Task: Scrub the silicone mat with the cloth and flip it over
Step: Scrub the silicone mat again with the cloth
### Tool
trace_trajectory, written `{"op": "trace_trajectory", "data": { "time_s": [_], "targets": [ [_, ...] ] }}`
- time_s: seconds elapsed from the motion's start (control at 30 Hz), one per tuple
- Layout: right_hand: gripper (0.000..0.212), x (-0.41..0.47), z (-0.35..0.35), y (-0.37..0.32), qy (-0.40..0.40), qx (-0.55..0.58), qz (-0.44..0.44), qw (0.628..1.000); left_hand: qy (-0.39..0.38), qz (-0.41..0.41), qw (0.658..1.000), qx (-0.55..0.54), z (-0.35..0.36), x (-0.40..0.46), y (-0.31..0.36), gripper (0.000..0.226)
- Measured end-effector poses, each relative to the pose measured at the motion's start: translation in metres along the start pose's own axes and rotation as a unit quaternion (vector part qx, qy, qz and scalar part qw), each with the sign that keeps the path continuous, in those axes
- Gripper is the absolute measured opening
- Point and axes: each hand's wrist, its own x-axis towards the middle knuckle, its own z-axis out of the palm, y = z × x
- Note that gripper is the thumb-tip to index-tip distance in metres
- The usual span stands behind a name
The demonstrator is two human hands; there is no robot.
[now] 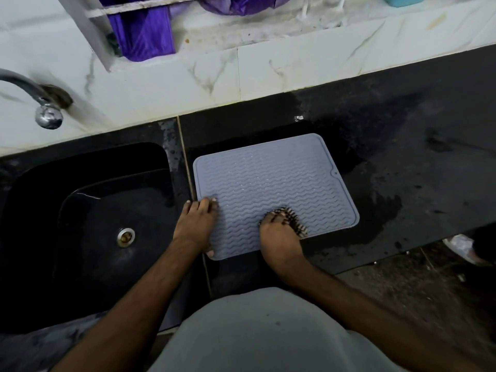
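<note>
A grey silicone mat [273,183] with wavy ridges lies flat on the black counter, just right of the sink. My left hand [194,224] presses on the mat's near left edge, fingers spread on its surface and thumb at the near left corner. My right hand [279,232] rests on the near right part of the mat, closed over a dark striped cloth [294,217] that sticks out beyond my fingers. Most of the cloth is hidden under the hand.
A black sink [88,224] with a metal drain [125,237] lies to the left, a chrome tap [47,114] above it. The black counter [402,162] is wet around the mat. Marble wall tiles [188,84] and purple fabric [145,30] are behind.
</note>
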Motion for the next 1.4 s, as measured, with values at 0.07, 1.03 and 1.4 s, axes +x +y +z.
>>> {"op": "trace_trajectory", "data": {
  "time_s": [0.07, 1.03, 1.4],
  "targets": [
    [0.053, -0.004, -0.005, -0.024, 0.005, 0.052, -0.052, 0.997, 0.002, 0.013, 0.999, -0.031, 0.005, 0.0, -0.007, 0.142],
    [0.036, 0.026, -0.017, -0.007, -0.092, 0.031, -0.423, 0.901, 0.07, 0.126, 0.93, -0.338, 0.044, -0.007, -0.054, 0.152],
    [0.048, 0.081, -0.063, -0.018, 0.047, 0.06, -0.353, 0.933, 0.124, 0.044, 0.885, -0.447, 0.028, 0.017, -0.036, 0.149]
  ]
}}
